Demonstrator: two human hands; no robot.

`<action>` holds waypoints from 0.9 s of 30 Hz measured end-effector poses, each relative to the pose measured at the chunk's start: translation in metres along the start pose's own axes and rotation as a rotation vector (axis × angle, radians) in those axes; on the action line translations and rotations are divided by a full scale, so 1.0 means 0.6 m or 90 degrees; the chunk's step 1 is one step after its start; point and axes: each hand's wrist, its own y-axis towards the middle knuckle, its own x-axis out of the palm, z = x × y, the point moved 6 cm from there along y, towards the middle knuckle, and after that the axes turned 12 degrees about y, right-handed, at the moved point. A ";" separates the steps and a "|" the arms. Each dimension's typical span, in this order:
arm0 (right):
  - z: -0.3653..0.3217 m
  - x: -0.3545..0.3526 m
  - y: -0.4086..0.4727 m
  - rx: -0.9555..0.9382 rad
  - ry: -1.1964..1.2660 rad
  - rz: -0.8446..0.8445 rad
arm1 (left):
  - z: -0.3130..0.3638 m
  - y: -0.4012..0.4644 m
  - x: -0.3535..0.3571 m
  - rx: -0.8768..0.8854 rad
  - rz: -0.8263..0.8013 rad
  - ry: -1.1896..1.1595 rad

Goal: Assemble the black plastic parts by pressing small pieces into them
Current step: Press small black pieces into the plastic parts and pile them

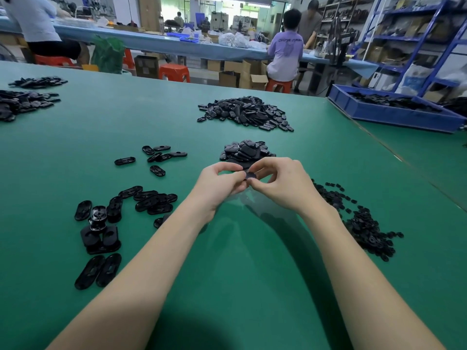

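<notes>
Two bare forearms, no sleeves anywhere along their visible length. Left hand (220, 184) and right hand (280, 184) ungloved, without rings, watch or bracelet (wrists plain too). Short, unpainted fingernails where visible. Nothing else of the body in view.

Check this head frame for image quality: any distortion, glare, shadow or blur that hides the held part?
Head view: wide-angle distortion bends the green table edges and far shelving; glossy highlights glint on the oval black parts at left; soft arm shadows fall beneath the forearms and a dark shadow lies at the bottom edge; the black part pinched between left hand and right hand is largely hidden, its detail unreadable.
</notes>
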 end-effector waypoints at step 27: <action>-0.036 0.034 0.067 0.087 0.001 0.011 | 0.055 0.000 -0.098 0.035 0.048 0.347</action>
